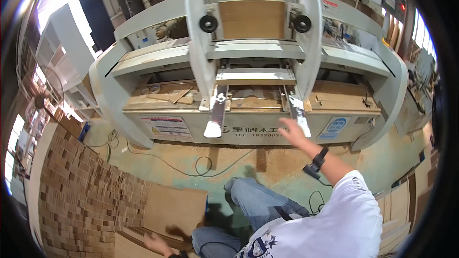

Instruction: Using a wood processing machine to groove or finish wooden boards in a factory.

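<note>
My right arm, with a dark band on the wrist, reaches out to a large white woodworking machine (224,48). My right hand (292,133) is open with its fingers out, beside the front end of the right feed rail (299,114); I cannot tell whether they touch. A matching left feed rail (216,114) juts forward from the machine. Low on the left, my left hand (158,244) is open with nothing visible in it. It is close above brown boards (129,244), next to a flat brown panel (174,208).
Many small wooden pieces (88,188) are stacked at the left. A black cable (191,174) loops across the sawdust-strewn floor. Wood scraps (179,95) lie on the machine's left ledge. More boards (394,210) stand at the lower right, and a fan (42,98) at the far left.
</note>
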A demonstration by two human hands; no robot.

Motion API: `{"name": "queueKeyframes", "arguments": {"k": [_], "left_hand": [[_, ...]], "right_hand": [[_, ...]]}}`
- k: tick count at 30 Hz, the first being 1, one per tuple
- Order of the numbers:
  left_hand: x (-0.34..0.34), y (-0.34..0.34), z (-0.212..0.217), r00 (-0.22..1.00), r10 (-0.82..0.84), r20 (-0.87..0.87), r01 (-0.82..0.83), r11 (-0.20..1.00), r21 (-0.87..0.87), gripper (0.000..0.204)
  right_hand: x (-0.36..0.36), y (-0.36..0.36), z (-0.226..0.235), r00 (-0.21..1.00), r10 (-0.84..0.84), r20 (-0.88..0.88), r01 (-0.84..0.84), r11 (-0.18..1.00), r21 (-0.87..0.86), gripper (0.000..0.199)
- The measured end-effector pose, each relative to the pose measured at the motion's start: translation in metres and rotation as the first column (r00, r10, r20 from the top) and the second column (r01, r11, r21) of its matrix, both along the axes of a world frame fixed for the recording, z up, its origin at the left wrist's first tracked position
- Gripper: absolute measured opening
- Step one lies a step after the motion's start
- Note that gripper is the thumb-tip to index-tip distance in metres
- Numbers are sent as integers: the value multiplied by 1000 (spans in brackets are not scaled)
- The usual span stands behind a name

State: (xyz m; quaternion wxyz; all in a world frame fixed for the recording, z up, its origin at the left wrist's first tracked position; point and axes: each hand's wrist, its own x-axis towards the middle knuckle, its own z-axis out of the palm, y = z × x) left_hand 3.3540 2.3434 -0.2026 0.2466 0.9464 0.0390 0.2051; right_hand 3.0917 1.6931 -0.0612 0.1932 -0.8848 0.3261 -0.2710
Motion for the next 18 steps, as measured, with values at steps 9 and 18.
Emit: {"name": "queueKeyframes", "arguments": {"k": [9,18], "left_hand": [[-43,-454,102,348,-929,127,922,314,-226,43],[-107,-600,31,277,-908,-313,646,417,-640,54]], "right_hand": [[-48,-87,-34,969,-167,-184,202,961,187,65],[-47,-89,-31,973,-144,-179,176,968,180,63]]}}
